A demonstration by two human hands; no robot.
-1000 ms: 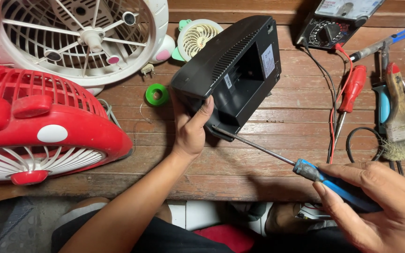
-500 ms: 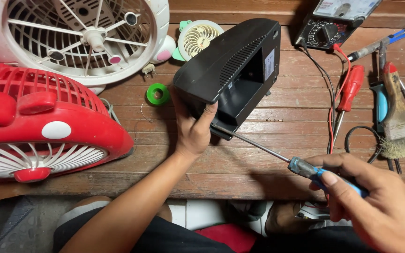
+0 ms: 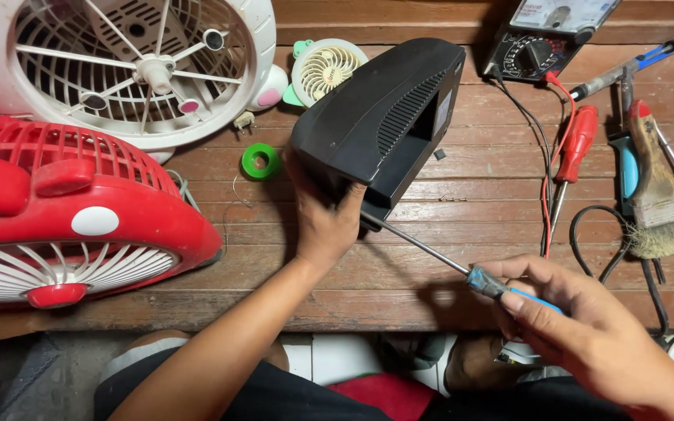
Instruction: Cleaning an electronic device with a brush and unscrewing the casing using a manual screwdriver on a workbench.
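Hands work over a wooden table seen from the head camera. The left hand is closed around the lower end of a black box with a ribbed vent, holding it tilted near the middle of the table. The right hand, near the front edge, grips the blue handle of a screwdriver; its long shaft runs up and left, and its tip meets the underside of the box just beside the left thumb.

At the left edge lies a red fan, with a white fan behind it at the back left corner. A small green ring sits between the white fan and the box. A meter rests at the back edge, its red probe lying to the right of the box. A brush lies near the right edge.
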